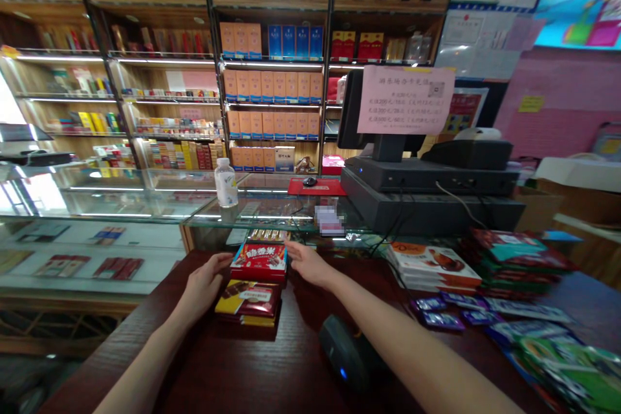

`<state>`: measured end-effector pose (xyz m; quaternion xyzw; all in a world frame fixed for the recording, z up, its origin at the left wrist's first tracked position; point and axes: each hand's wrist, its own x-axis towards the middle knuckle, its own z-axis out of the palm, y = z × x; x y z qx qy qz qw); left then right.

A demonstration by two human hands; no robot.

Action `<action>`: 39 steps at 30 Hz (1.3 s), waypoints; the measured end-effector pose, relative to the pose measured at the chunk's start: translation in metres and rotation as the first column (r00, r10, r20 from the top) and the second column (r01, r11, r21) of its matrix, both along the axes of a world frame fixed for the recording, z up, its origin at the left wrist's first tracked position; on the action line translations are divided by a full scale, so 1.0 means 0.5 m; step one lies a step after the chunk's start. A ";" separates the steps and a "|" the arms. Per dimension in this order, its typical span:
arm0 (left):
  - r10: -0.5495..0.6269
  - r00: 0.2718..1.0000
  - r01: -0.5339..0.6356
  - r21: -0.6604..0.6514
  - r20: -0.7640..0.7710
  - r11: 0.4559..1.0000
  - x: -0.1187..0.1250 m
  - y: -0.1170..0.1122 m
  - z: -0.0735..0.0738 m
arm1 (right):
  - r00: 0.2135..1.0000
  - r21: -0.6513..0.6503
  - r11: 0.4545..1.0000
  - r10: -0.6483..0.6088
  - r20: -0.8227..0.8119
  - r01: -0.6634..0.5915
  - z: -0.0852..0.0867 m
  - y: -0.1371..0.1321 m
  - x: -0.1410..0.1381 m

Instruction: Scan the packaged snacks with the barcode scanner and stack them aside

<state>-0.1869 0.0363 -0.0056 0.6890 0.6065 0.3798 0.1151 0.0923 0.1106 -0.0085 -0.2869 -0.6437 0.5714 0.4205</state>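
Glowing in white strips along the shelves (pixel 272 65), streaking the glass counter (pixel 160 199) with reflections. Burning out to white at the left edge, shining from the wall screen (pixel 582 3). Looking dim over the table (pixel 233 372), casting shadow below the right hand (pixel 309 264). Blurring the packets (pixel 567 362) at lower right, stretching toward the edges.

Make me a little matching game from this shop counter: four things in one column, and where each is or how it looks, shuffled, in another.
Things:
1. Red box
2. Bottle
3. Computer mouse
4. Handheld scanner

Places and looks:
A. On a red mat
B. Showing a small blue light
C. Between the left hand and the right hand
D. Standing upright on the glass counter

Pairs: 1-C, 2-D, 3-A, 4-B
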 end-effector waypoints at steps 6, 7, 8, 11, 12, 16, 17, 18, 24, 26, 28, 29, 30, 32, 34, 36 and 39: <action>-0.015 1.000 0.014 -0.025 -0.026 1.000 -0.003 0.004 -0.006 | 0.998 0.020 0.999 -0.049 0.027 0.048 -0.005 -0.001 0.004; -0.015 1.000 0.015 -0.031 -0.025 0.999 -0.004 0.005 -0.008 | 0.998 0.018 0.998 -0.056 0.032 0.055 -0.007 0.000 0.004; -0.014 1.000 0.013 -0.037 -0.025 0.999 -0.005 0.006 -0.010 | 0.998 0.016 0.998 -0.055 0.037 0.054 -0.008 0.002 0.004; -0.003 1.000 0.001 -0.056 -0.026 0.998 -0.007 0.010 -0.017 | 0.998 0.011 1.000 -0.019 0.059 0.018 -0.011 0.006 0.003; 0.003 1.000 -0.004 -0.064 -0.027 0.998 -0.007 0.011 -0.019 | 0.998 0.009 1.000 -0.007 0.070 0.006 -0.011 0.007 0.003; 0.004 0.999 -0.007 -0.080 -0.037 0.997 -0.008 0.010 -0.021 | 0.994 0.017 1.000 0.007 0.113 -0.009 -0.007 0.004 0.008; 0.005 0.999 -0.008 -0.077 -0.047 0.997 -0.009 0.008 -0.020 | 0.992 0.026 1.000 0.003 0.124 -0.006 -0.006 0.002 0.012; 0.010 0.998 -0.015 -0.072 -0.064 0.997 -0.010 0.007 -0.018 | 0.990 0.038 0.999 -0.004 0.138 -0.001 -0.005 -0.002 0.017; 0.125 0.947 -0.144 -0.044 -0.295 0.989 -0.016 0.001 0.004 | 0.974 0.127 0.991 -0.065 0.219 0.038 0.005 -0.033 0.062; 0.149 0.918 -0.170 -0.026 -0.367 0.985 -0.013 -0.001 0.013 | 0.969 0.172 0.984 -0.084 0.233 0.044 0.006 -0.044 0.079; 0.164 0.896 -0.177 0.007 -0.414 0.984 -0.006 -0.006 0.023 | 0.964 0.203 0.978 -0.103 0.244 0.053 0.007 -0.053 0.096; 0.171 0.887 -0.176 0.029 -0.429 0.984 -0.002 -0.009 0.028 | 0.962 0.214 0.975 -0.112 0.248 0.059 0.007 -0.058 0.105; 0.178 0.880 -0.173 0.053 -0.440 0.984 0.004 -0.012 0.033 | 0.959 0.223 0.973 -0.124 0.254 0.066 0.007 -0.063 0.114; 0.181 0.869 -0.156 0.094 -0.461 0.983 0.020 -0.019 0.044 | 0.951 0.246 0.966 -0.152 0.270 0.084 0.010 -0.076 0.133; 0.167 0.862 -0.125 0.118 -0.479 0.985 0.040 -0.025 0.056 | 0.938 0.280 0.954 -0.188 0.293 0.104 0.015 -0.091 0.154; 0.146 0.858 -0.095 0.127 -0.492 0.987 0.066 -0.031 0.069 | 0.923 0.316 0.940 -0.229 0.309 0.127 0.022 -0.109 0.178; 0.104 0.858 -0.043 0.132 -0.504 0.990 0.113 -0.038 0.086 | 0.907 0.357 0.920 -0.281 0.314 0.161 0.030 -0.137 0.218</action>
